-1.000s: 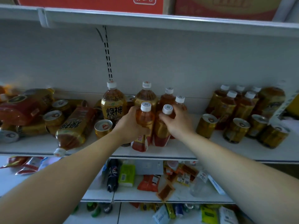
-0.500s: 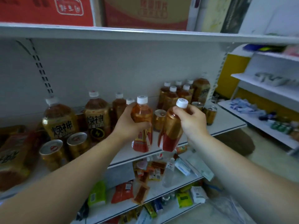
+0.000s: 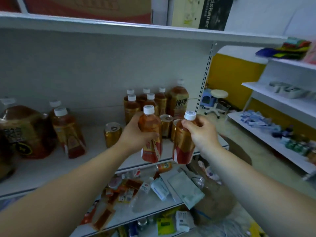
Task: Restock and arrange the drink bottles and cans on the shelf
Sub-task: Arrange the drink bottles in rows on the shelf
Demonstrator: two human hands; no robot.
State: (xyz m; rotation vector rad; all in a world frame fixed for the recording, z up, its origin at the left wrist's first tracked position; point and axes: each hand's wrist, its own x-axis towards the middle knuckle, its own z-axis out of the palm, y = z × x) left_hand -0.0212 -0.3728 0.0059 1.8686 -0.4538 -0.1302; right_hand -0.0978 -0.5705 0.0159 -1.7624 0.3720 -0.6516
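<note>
On the head view, your left grip (image 3: 135, 134) is curled round the middle of a white-capped tea bottle (image 3: 150, 124). The fingers wrap across its front and the bottle is upright, held in the air in front of the shelf (image 3: 95, 156) edge. Just right of it, your right grip (image 3: 203, 134) holds a second tea bottle (image 3: 183, 144) high up, fingers closed round the neck under the cap. This one tilts a little, its base leaning towards the left grip. The two bottles are close but apart.

Behind both grips a cluster of upright bottles (image 3: 145, 101) stands at the back of the shelf, with a larger bottle (image 3: 178, 100) at its right end. Two gold cans (image 3: 165, 124) show through the gap between your bottles. A lone can (image 3: 112, 134) stands left of the left grip — farther left, more bottles (image 3: 66, 129).
</note>
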